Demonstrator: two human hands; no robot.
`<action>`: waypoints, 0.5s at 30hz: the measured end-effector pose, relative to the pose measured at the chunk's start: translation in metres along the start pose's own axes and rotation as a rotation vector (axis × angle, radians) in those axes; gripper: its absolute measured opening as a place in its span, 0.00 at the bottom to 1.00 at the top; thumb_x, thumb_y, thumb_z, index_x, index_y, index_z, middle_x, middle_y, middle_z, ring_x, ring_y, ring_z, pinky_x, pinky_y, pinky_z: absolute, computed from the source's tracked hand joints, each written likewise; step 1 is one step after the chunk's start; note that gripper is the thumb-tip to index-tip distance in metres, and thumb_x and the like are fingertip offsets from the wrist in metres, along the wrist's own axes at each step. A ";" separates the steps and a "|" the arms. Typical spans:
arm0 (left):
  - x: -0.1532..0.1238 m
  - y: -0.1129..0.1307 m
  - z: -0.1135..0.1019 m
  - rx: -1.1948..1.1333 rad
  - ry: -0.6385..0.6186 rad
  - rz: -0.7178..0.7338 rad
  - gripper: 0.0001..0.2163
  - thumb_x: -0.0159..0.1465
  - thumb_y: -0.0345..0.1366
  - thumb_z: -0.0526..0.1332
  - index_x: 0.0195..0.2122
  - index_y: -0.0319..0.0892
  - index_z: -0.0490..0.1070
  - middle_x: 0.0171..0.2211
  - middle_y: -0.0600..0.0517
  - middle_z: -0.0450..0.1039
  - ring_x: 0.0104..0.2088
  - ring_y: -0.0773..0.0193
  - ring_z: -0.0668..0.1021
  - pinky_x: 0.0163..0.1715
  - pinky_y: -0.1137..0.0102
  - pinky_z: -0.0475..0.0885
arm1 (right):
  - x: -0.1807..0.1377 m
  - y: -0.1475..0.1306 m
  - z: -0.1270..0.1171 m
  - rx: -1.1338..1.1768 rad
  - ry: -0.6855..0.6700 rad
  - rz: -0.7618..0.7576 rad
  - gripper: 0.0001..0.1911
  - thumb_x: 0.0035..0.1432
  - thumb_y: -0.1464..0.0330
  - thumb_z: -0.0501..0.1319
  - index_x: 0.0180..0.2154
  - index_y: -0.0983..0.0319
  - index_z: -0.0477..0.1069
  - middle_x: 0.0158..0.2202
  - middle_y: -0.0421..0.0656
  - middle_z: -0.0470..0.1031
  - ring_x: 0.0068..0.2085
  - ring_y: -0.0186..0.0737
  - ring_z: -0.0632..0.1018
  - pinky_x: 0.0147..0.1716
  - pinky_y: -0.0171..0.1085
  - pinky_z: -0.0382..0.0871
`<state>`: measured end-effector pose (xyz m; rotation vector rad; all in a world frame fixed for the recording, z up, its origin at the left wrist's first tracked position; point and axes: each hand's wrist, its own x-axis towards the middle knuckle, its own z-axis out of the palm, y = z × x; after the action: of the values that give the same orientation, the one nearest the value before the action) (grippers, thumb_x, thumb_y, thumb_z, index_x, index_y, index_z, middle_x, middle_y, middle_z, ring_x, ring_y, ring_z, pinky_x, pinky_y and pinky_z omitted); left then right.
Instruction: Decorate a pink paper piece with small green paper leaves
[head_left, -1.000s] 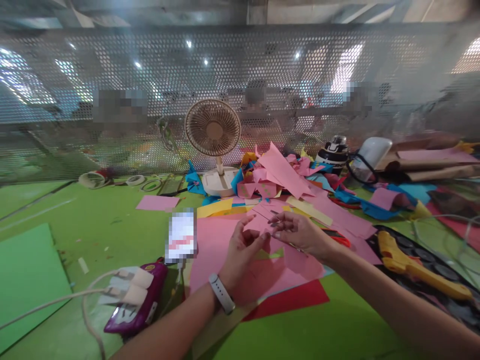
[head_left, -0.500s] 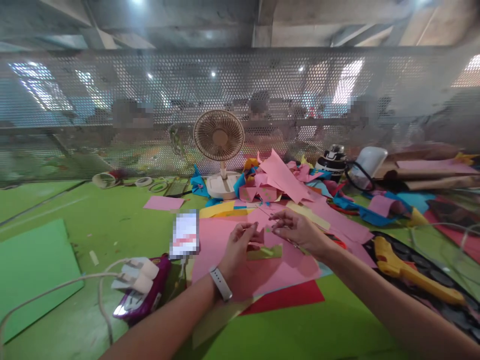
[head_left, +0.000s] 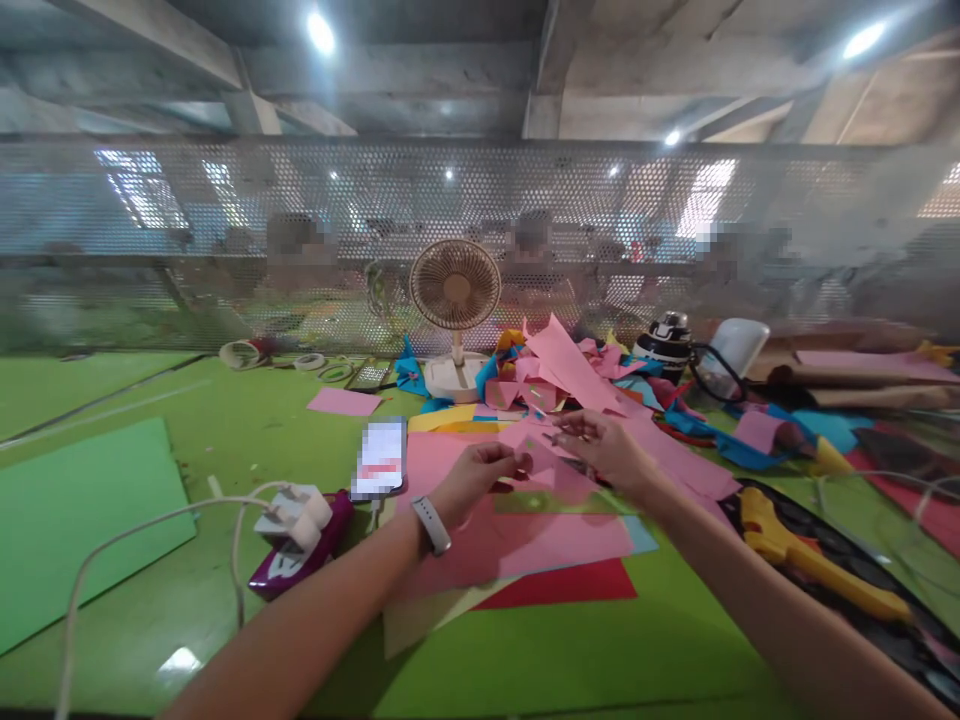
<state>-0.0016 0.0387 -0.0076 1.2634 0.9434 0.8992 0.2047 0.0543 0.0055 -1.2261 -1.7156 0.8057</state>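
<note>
While I look down at the flat green table top, my two hands meet near its middle, over a big flat pink sheet of paper. My left hand has its fingers curled in, and its fingertips pinch one edge of a small pink scrap of paper. My right hand pinches the other side of that scrap, thumb and fingers pressed together. The scrap hangs between both hands, just above the big pink sheet. The picture is a bit blurry there, so I cannot tell the shape of the scrap. A white band sits on my left wrist.

At 6 o'clock from my hands, a thin dull green strip lies on the big pink sheet, and a flat red sheet of paper peeks out from under it. At 9 o'clock, just beside the pink sheet, lies a flat phone. At 8 o'clock is a purple power strip with white plugs in it. Far off at 9 o'clock lies a big green sheet.

At 12 o'clock stands a small round tan fan on a white foot. Beside it, at 1 o'clock, is a messy heap of pink, blue and yellow paper scraps, and past that a black and white bottle. At 4 o'clock lies a yellow glue gun. A grey metal screen full of holes stands behind the table.
</note>
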 end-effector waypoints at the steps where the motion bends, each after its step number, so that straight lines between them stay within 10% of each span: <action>1: 0.003 0.000 -0.004 -0.025 0.050 0.009 0.13 0.49 0.44 0.65 0.29 0.39 0.73 0.31 0.49 0.75 0.31 0.66 0.75 0.29 0.73 0.65 | 0.002 0.003 -0.006 -0.114 -0.001 0.004 0.18 0.52 0.58 0.55 0.40 0.64 0.66 0.34 0.45 0.75 0.27 0.34 0.73 0.22 0.32 0.64; 9: 0.019 -0.003 -0.027 -0.153 0.314 0.168 0.12 0.50 0.44 0.65 0.30 0.42 0.72 0.32 0.52 0.74 0.34 0.67 0.75 0.30 0.75 0.65 | -0.003 0.018 -0.025 -0.503 -0.290 -0.007 0.13 0.50 0.61 0.57 0.22 0.63 0.68 0.16 0.39 0.70 0.19 0.32 0.69 0.18 0.30 0.55; 15: 0.026 0.001 -0.032 -0.189 0.337 0.214 0.13 0.47 0.42 0.67 0.31 0.41 0.72 0.31 0.49 0.74 0.32 0.64 0.77 0.29 0.73 0.67 | -0.010 0.001 -0.016 -0.738 -0.321 -0.049 0.10 0.48 0.62 0.58 0.23 0.62 0.71 0.24 0.42 0.74 0.27 0.36 0.72 0.23 0.31 0.54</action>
<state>-0.0226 0.0744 -0.0107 1.0817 0.9680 1.3688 0.2213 0.0453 0.0086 -1.5749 -2.4181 0.3411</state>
